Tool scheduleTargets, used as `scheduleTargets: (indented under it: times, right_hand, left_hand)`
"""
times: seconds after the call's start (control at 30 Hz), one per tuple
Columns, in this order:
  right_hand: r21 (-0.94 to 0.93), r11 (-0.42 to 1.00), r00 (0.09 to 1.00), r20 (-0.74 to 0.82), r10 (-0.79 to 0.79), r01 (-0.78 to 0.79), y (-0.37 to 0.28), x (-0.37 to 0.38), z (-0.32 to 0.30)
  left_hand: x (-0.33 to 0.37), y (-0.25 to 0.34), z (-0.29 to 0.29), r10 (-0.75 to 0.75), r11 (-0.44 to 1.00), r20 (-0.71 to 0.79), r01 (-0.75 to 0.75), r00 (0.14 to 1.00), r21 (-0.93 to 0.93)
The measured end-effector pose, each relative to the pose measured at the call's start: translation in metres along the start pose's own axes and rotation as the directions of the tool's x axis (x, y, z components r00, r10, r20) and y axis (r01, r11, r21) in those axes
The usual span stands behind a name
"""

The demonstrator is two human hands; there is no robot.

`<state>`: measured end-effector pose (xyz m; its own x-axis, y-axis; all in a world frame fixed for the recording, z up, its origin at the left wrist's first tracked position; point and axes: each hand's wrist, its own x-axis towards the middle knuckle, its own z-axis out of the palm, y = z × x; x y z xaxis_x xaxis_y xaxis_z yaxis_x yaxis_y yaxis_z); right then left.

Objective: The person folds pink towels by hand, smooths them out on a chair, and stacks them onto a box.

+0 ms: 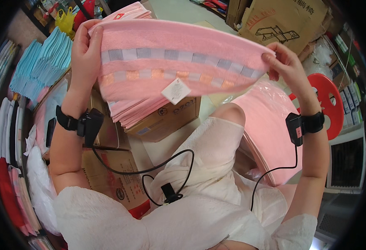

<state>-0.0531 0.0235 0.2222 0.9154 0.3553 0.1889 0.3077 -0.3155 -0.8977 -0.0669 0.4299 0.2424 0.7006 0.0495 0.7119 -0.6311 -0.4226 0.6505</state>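
Hands [85,52] [286,62] raised apart, stretching pink towel [179,62] between them.

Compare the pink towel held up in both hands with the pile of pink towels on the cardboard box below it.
The held pink towel is stretched wide between the left hand and the right hand; the stack of pink towels lies on a cardboard box. The held one shows two checked bands and a hanging white tag; the stack shows mainly layered edges. Both are the same pink.
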Motion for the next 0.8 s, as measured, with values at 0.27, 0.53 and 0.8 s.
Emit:
scheduleTargets:
  times: [0.27, 0.53, 0.8]
  right_hand:
    - [-0.259, 0.938, 0.965, 0.062, 0.254, -0.230, 0.050, 0.001, -0.013]
    - [0.198, 0.954, 0.974, -0.054, -0.219, 0.226, -0.062, -0.001, 0.017]
    - [0.109, 0.989, 0.993, 0.056, -0.105, 0.098, -0.070, -0.027, -0.016]
  left_hand:
    - [0.034, 0.069, 0.056, 0.274, 0.961, 0.250, -0.275, 0.929, -0.030]
    - [0.062, 0.109, 0.167, 0.581, 0.794, 0.394, -0.603, 0.712, -0.081]
    - [0.048, 0.145, 0.194, 0.599, 0.798, 0.495, -0.523, 0.629, -0.300]
